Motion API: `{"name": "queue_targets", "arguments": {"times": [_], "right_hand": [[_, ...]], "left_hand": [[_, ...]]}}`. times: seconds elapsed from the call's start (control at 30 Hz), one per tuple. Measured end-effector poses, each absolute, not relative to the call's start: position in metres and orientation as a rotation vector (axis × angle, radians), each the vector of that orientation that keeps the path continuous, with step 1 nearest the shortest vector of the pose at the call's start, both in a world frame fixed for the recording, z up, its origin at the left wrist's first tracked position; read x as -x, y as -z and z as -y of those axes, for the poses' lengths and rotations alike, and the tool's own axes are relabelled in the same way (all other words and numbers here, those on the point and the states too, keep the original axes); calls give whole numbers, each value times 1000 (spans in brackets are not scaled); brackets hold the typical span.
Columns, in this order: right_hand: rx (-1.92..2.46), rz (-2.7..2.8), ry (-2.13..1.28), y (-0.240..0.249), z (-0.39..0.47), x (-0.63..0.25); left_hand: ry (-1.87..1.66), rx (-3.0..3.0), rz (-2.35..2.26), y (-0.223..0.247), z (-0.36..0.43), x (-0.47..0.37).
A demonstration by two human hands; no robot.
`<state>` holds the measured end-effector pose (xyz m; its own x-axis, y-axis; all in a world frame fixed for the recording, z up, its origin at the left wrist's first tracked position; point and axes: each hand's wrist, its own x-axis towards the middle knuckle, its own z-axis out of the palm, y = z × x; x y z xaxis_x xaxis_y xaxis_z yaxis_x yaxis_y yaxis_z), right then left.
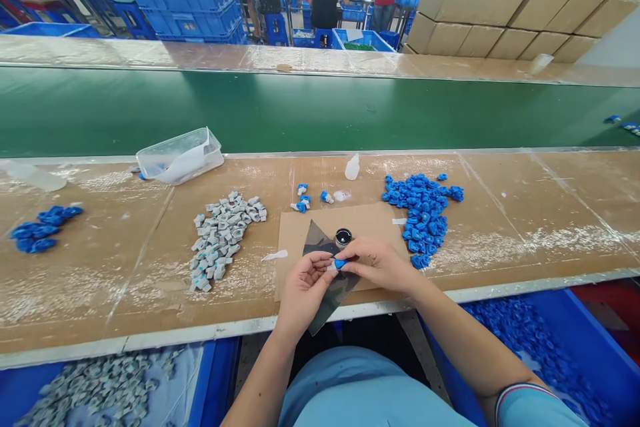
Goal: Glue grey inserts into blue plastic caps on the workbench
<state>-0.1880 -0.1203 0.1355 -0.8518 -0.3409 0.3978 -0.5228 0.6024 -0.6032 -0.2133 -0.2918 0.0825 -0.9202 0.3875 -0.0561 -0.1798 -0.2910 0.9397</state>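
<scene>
Both hands meet over a dark plastic sheet (320, 238) that lies on a cardboard piece (293, 233). My left hand (307, 283) pinches a small grey-white plastic part (332, 266). Against it, my right hand (377, 263) grips a small blue plastic part (341, 263) between thumb and fingers. The two parts touch; fingers hide how far they fit together. Just beyond my fingertips stands a small round black dish (343, 237). A pile of grey parts (220, 233) lies to the left, and a pile of blue parts (425, 213) to the right.
A few blue-and-white pieces (301, 203) and a small white bottle (353, 167) sit behind the cardboard. A clear plastic tub (180, 157) stands back left, before a green conveyor belt (310, 110). Bins of grey parts (107, 383) and blue parts (535, 347) flank my lap.
</scene>
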Motion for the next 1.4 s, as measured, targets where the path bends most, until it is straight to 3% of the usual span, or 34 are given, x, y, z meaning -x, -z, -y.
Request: {"name": "queue_targets", "arguments": {"times": [0.43, 0.87, 0.97, 1.17, 1.4], "right_hand": [[-917, 2534, -1048, -148, 117, 181], [-692, 2466, -1164, -129, 115, 182], [-542, 2506, -940, -138, 87, 188], [236, 2476, -90, -148, 7, 204], [240, 2519, -23, -142, -10, 212]], "left_hand": [[-1938, -530, -1735, -99, 306, 215], [-2136, -249, -1629, -100, 292, 218], [-2151, -158, -1730, -104, 299, 234], [-2180, 5, -1950, -110, 317, 272], [-2218, -49, -2083, -108, 306, 309]]}}
